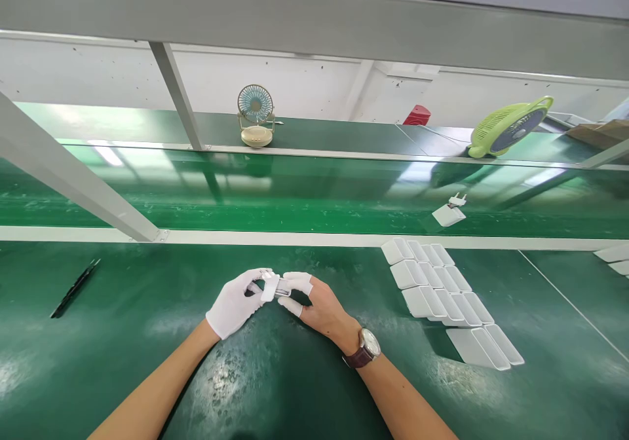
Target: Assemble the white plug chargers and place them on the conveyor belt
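My left hand, in a white glove, pinches a small white plastic piece between thumb and fingers. My right hand has white covers on its fingertips and a wristwatch at the wrist. Its thumb and fingers close on a small white plastic housing with a greyish inside, which meets the left hand's piece. The fingers partly cover both parts, so their exact shape is hard to make out. Both hands are just above the green worktable, near its middle.
Rows of open white plastic housings lie to the right. Black tweezers lie at left. On the green conveyor belt sits a white housing with a two-pin plug. Behind stand a small fan and a green fan. A metal post slants at left.
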Action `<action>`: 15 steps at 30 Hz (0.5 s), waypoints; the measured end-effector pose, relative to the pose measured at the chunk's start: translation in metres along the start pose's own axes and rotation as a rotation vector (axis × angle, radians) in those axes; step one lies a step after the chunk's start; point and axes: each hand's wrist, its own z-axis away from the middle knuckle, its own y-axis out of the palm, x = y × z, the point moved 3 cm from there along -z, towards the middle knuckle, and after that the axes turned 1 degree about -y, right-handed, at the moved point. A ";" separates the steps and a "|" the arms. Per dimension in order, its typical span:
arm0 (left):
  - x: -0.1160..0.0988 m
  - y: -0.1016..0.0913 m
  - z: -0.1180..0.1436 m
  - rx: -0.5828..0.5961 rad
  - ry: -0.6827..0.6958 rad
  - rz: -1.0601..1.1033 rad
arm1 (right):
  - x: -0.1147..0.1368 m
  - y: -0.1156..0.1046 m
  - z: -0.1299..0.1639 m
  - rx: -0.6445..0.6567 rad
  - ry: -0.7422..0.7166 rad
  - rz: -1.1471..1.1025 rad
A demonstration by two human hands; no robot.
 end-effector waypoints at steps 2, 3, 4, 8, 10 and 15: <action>0.002 -0.001 -0.001 -0.006 0.006 -0.014 | 0.001 0.004 0.001 0.042 -0.009 0.060; 0.003 -0.001 -0.001 -0.009 0.014 -0.021 | 0.001 0.006 0.002 0.065 -0.013 0.090; 0.004 -0.001 -0.001 -0.011 0.024 -0.026 | 0.001 0.008 0.002 0.083 -0.016 0.112; 0.005 -0.001 -0.002 -0.025 0.070 -0.036 | 0.002 0.010 0.000 0.076 0.043 0.005; 0.002 0.001 -0.001 -0.053 0.109 -0.036 | 0.001 0.010 -0.003 -0.001 0.165 -0.238; -0.018 0.008 0.010 -0.202 0.382 -0.104 | 0.003 0.016 -0.007 -0.189 0.547 -0.898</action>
